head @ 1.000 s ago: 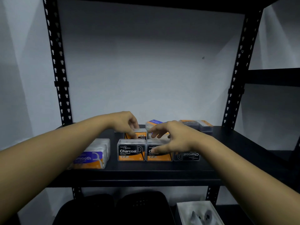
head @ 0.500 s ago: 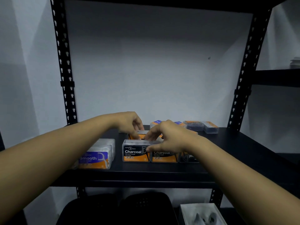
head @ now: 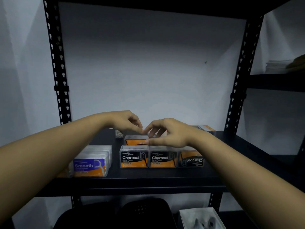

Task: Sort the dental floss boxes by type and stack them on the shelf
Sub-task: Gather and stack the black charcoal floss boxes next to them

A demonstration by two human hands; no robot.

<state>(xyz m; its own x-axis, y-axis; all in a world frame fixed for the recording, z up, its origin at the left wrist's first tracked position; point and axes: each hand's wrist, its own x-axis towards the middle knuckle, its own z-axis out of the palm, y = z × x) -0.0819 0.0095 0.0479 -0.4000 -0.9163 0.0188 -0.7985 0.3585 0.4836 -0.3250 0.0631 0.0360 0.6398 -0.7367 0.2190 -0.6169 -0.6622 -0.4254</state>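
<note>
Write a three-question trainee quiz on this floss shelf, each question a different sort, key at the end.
1. True or false: the rightmost Charcoal box in the front row has its label upside down.
2. How many Charcoal boxes form the front row?
3. The Smooth box lies: A) left of the Charcoal row, B) right of it, C) on top of it.

Key: 1 true. 2 three: left Charcoal box, middle Charcoal box and the rightmost. 3 A.

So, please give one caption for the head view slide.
Both hands hover above Charcoal floss boxes on the black shelf.
</note>
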